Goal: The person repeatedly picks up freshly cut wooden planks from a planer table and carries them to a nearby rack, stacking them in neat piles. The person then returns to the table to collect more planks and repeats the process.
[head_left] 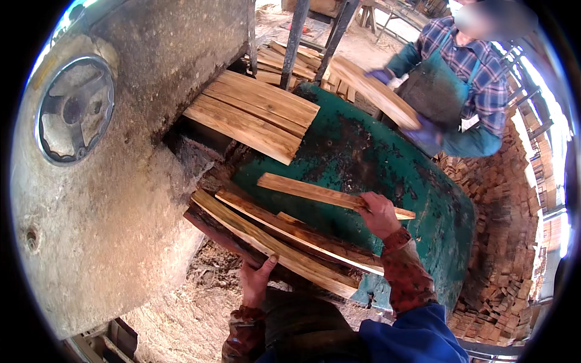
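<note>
My right hand (381, 216) is closed round a narrow wooden strip (308, 190), near its right end, above a green metal table (445, 233). At the table's near edge, my left hand (255, 281) grips a long bark-edged slab (302, 266) with the thumb on top; its fingers are partly hidden below. Just beyond that slab lie another long bark-edged strip (290, 227) and a shorter piece partly covered by it. Farther back, pale boards (257, 112) lie side by side, sticking out of a large dusty machine (139, 193).
A handwheel (75, 111) is on the machine at left. Across the table, a co-worker in a plaid shirt (493, 91) and apron holds a board (375, 91) in gloved hands. Dark metal posts (295, 45) rise at the back. Wood pieces (502, 290) pile at right; sawdust (169, 320) covers the floor.
</note>
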Available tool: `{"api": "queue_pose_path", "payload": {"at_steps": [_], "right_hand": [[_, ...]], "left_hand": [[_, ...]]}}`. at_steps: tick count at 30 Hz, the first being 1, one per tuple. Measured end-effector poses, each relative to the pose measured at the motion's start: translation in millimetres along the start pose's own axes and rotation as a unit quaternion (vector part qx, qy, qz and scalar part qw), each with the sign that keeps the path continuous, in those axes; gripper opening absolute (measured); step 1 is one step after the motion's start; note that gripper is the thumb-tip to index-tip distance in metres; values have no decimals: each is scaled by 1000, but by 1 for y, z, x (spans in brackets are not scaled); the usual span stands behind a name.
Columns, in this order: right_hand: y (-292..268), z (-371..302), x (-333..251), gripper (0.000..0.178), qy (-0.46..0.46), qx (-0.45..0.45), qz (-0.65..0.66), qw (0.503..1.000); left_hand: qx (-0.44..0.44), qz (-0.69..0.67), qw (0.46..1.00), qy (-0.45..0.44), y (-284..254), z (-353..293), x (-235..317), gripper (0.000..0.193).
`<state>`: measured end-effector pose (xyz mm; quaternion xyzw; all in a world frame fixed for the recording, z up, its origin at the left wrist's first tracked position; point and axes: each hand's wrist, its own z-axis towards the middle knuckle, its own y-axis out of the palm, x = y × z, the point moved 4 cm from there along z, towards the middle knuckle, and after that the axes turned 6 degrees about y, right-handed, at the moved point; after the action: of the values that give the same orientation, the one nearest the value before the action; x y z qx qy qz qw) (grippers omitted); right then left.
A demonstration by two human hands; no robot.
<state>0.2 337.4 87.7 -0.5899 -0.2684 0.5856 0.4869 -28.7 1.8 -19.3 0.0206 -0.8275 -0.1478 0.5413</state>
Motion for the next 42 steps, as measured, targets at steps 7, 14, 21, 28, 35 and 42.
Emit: {"api": "queue_pose_path", "payload": {"at_steps": [7,14,21,28,35,42], "right_hand": [[-38,-37,-14,27,57,46,-43,996],[-60,-80,-11,27,117,75,-73,987],[-74,-115,-17,27,165,113,-98,975],[-120,-165,-24,28,242,228,-100,938],[-180,-289,-37,19,393,400,-107,821],[-104,-502,-15,25,609,470,-62,636]], "left_hand": [[-16,8,1000,-5,-9,7,-16,57],[-33,34,998,-31,-11,12,-28,60],[-59,16,998,7,-15,14,-33,49],[-61,-31,994,-85,-2,-1,2,55],[-43,10,991,-126,0,-4,1,62],[-112,24,986,-119,0,-1,3,66]]}}
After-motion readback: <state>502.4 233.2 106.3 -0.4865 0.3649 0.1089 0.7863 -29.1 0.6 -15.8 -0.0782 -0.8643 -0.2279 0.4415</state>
